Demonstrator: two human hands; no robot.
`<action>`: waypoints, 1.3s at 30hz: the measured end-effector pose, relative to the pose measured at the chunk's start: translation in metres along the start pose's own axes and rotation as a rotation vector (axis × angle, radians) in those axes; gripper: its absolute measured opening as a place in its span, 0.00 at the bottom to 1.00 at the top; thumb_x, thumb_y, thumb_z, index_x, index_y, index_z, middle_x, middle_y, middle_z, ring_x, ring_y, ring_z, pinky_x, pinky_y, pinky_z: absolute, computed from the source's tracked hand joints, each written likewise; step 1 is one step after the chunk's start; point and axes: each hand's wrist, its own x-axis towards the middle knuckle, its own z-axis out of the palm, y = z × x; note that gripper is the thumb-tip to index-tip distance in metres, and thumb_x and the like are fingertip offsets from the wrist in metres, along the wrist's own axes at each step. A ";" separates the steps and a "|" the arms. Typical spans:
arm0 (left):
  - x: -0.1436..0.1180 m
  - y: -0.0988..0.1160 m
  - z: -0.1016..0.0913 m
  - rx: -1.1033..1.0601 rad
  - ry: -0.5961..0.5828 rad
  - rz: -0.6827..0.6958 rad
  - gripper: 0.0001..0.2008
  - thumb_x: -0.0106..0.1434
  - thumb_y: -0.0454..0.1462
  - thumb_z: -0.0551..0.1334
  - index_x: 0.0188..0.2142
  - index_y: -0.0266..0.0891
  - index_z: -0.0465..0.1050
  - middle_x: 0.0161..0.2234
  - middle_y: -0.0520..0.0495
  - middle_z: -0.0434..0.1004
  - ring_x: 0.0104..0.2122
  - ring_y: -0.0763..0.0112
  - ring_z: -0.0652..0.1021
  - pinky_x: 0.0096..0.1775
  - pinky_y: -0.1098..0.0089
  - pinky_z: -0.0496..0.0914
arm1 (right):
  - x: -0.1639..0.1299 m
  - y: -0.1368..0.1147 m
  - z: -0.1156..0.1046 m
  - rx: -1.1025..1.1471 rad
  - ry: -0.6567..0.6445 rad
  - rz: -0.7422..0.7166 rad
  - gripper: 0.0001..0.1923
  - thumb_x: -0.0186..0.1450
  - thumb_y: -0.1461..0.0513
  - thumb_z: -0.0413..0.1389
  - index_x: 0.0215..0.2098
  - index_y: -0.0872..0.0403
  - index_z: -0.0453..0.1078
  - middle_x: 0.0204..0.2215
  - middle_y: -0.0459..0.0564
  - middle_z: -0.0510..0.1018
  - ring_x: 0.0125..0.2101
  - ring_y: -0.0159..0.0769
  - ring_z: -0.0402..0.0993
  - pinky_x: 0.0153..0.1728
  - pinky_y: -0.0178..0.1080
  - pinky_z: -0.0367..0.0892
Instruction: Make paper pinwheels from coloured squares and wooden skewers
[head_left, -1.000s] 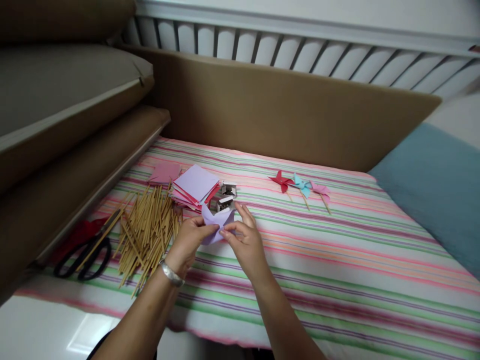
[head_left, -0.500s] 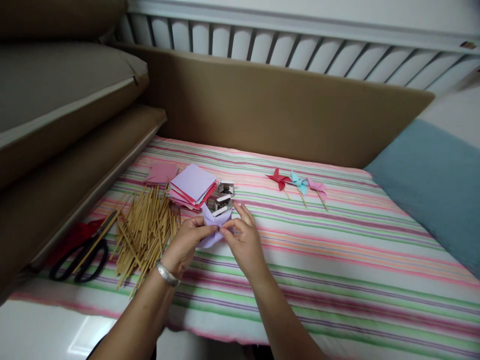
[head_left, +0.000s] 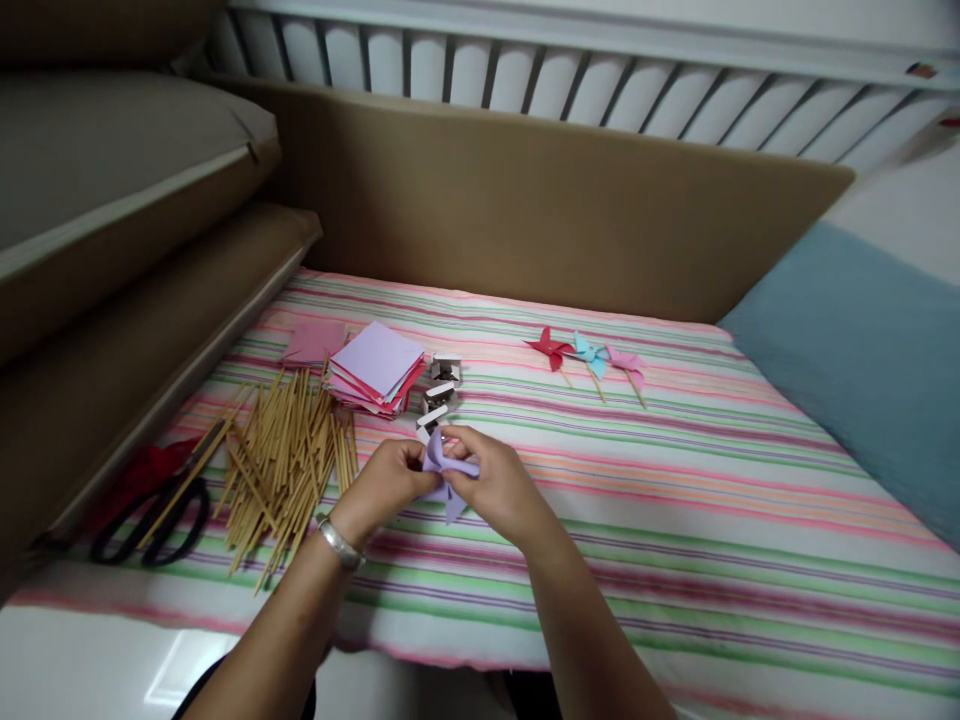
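A purple paper pinwheel (head_left: 453,505) is pinched between both hands above the striped cloth, its blades folded in toward the middle. My left hand (head_left: 386,480) is closed on its left side, with a silver bracelet at the wrist. On the other side, the fingers of my right hand (head_left: 491,480) grip it near the centre; part of the paper is hidden behind them. Just beyond the hands stand three small white boxes (head_left: 439,397) with dark metal bits in them. Left of these boxes lies a stack of square coloured paper (head_left: 379,360), purple on top.
Many thin wooden sticks (head_left: 289,470) lie in a heap on the left, beside black-handled scissors (head_left: 176,520). Pink paper squares (head_left: 315,343) sit behind them. Finished red (head_left: 550,347), blue (head_left: 589,352) and pink pinwheels (head_left: 624,362) lie right of centre. A brown board (head_left: 525,200) stands behind.
The purple paper has turned in my hands, and one blade now points down. Both hands have shifted slightly to the right; my right fingers have curled in closer. The view has shifted a little.
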 end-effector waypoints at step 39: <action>-0.003 0.013 -0.030 -0.684 0.363 -0.055 0.12 0.41 0.34 0.69 0.28 0.32 0.75 0.22 0.48 0.79 0.21 0.71 0.75 0.27 0.73 0.69 | 0.002 0.008 0.041 -0.284 0.307 -0.396 0.12 0.60 0.69 0.50 0.40 0.52 0.69 0.60 0.54 0.56 0.60 0.44 0.50 0.56 0.52 0.54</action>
